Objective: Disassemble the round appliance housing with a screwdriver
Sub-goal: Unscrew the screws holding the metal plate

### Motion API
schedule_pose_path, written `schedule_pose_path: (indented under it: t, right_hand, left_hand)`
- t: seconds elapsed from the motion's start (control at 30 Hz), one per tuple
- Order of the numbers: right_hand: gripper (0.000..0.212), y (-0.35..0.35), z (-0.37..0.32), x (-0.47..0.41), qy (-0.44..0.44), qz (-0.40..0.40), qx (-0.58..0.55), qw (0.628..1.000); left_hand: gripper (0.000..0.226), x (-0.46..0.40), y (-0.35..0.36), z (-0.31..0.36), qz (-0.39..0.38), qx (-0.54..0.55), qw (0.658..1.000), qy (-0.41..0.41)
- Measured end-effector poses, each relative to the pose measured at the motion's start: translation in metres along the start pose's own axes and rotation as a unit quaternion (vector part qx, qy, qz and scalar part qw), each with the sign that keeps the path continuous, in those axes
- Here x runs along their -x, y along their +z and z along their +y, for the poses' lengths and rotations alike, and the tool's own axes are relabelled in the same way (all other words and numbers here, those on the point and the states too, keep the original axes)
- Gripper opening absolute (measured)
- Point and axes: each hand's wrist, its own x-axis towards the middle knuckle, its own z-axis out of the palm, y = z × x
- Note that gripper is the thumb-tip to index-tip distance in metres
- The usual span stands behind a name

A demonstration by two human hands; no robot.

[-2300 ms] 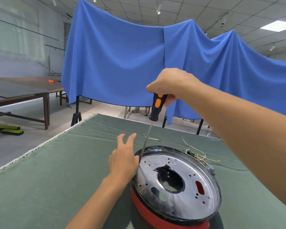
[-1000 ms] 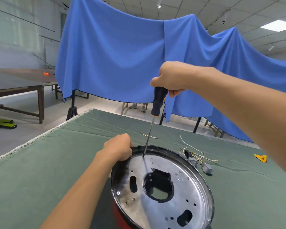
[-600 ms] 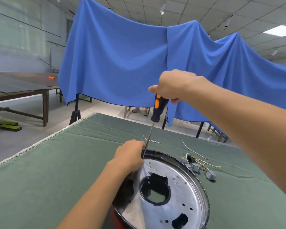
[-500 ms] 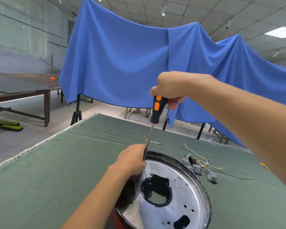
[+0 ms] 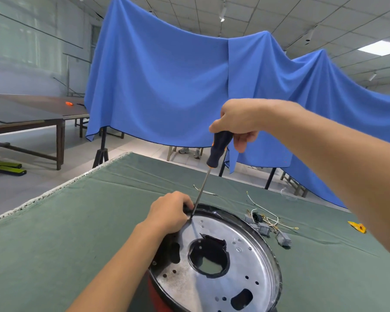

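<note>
The round appliance housing [image 5: 239,266] lies bottom-up on the green table, a silver metal plate with a black rim, a red body below and a large centre hole. My left hand [image 5: 169,213] grips its far-left rim, fingers curled over the edge. My right hand [image 5: 239,119] holds the black and orange screwdriver [image 5: 218,149] by the handle, nearly upright. Its thin shaft runs down to the plate, and the tip touches the metal just beside my left fingers.
Loose wires with grey connectors [image 5: 266,224] lie on the green cloth [image 5: 77,221] right of the housing. A small yellow piece [image 5: 357,226] sits at the far right. A blue drape [image 5: 178,86] hangs behind the table; wooden tables [image 5: 32,118] stand at the left.
My left hand went from open beside the housing to gripping its rim. The housing turned under it. The screwdriver tip stays at the plate's far-left edge.
</note>
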Motion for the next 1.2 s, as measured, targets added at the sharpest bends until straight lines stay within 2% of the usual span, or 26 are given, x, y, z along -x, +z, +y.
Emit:
schedule_pose_path:
  t: [0.07,0.17,0.23,0.3,0.33,0.37,0.43,0.53,0.6,0.63,0.73,0.77,0.83,0.93,1.0,1.1,1.2]
  right_hand:
    - [0.022,-0.008,0.007,0.002,-0.007,-0.061,-0.053,0.997]
    - [0.015,-0.004,0.017,0.01,-0.015,-0.059,-0.124,0.99]
    - [0.026,0.006,0.02,0.011,-0.01,-0.012,-0.111,0.994]
    - [0.049,0.013,0.016,0.011,0.0,0.051,-0.058,0.997]
    - [0.053,0.014,0.014,0.009,0.002,0.078,-0.027,0.997]
    - [0.049,0.014,0.012,0.007,0.002,0.092,-0.008,0.996]
    - [0.031,0.011,0.009,0.006,-0.005,0.056,-0.025,0.998]
    - [0.004,0.005,0.006,0.01,-0.042,-0.017,-0.153,0.987]
    - [0.003,0.006,0.004,0.013,-0.042,-0.018,-0.174,0.984]
    - [0.006,0.008,0.003,0.013,-0.026,-0.01,-0.154,0.988]
    - [0.048,0.012,-0.001,0.016,0.036,0.049,0.02,0.998]
    - [0.053,0.012,-0.001,0.016,0.044,0.072,0.066,0.994]
    - [0.041,0.01,-0.001,0.013,0.025,0.065,0.064,0.996]
    - [0.007,-0.002,-0.001,0.016,-0.017,-0.038,-0.062,0.997]
    - [0.015,-0.006,0.0,0.021,-0.024,-0.07,-0.108,0.991]
    - [0.021,-0.002,-0.002,0.025,0.009,-0.068,-0.077,0.995]
    - [0.052,0.005,-0.006,0.029,0.068,0.018,0.053,0.996]
  left_hand:
    - [0.041,0.001,0.0,0.0,-0.002,0.004,1.0,0.0]
    - [0.041,0.002,0.001,-0.002,-0.004,0.007,1.0,0.003]
    - [0.04,0.001,0.001,-0.002,-0.002,0.01,1.0,0.004]
    - [0.04,0.0,0.001,-0.001,-0.001,0.013,1.0,0.002]
    - [0.04,0.001,0.001,-0.001,0.0,0.012,1.0,0.002]
    - [0.039,0.001,0.001,-0.001,0.0,0.011,1.0,0.001]
    - [0.038,0.001,0.002,-0.001,0.001,0.011,1.0,0.002]
    - [0.038,0.002,0.003,-0.002,0.003,0.005,1.0,0.002]
    - [0.041,0.001,0.002,-0.002,0.002,0.005,1.0,0.002]
    - [0.042,0.001,0.002,-0.002,0.003,0.007,1.0,0.003]
    - [0.043,0.002,0.002,-0.002,0.001,0.01,1.0,0.003]
    - [0.043,0.003,0.002,-0.002,0.0,0.009,1.0,0.003]
    - [0.042,0.002,0.002,-0.002,0.003,0.009,1.0,0.002]
    - [0.042,0.001,0.002,-0.001,0.004,0.015,1.0,-0.001]
    - [0.042,0.001,0.001,-0.001,0.001,0.018,1.0,-0.002]
    - [0.042,0.0,0.002,-0.002,0.003,0.02,1.0,-0.001]
    - [0.043,0.0,0.002,-0.001,0.0,0.017,1.0,-0.004]
